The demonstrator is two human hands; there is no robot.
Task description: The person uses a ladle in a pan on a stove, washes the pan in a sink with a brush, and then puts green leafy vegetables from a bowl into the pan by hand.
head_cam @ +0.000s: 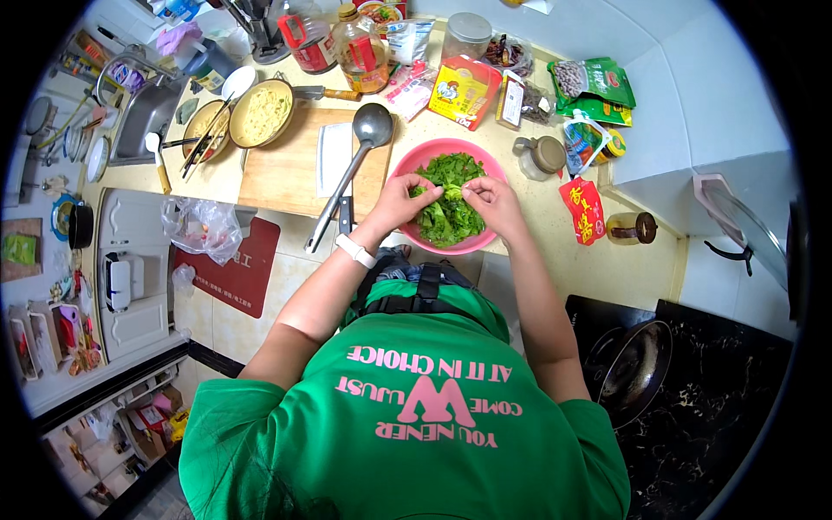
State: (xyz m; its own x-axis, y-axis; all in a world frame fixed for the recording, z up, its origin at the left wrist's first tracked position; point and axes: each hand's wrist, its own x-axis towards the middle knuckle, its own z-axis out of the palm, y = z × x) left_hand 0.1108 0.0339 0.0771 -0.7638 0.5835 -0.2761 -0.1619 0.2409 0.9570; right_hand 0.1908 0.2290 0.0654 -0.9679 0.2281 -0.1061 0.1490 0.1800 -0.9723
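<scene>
A pink plastic bowl (478,151) full of torn leafy greens (448,218) stands at the counter's front edge. Above the greens, my left hand (408,200) and my right hand (492,203) pinch a pale green leaf (452,192) between their fingertips, one at either side. My left wrist, with a white band on it, is over the bowl's left rim. Beside the bowl lie a metal ladle (372,127) and a cleaver (333,159) on a wooden cutting board (279,169). The ladle's handle and the cleaver's black handle reach past the front edge.
Left are a bowl of pale food (262,114), another with chopsticks (207,130), and a sink (146,120). Seasoning packets (465,91) and oil bottles (361,55) line the back. A glass jar (539,158) and a red packet (582,211) stand right, before a wok (634,374) on the black cooktop.
</scene>
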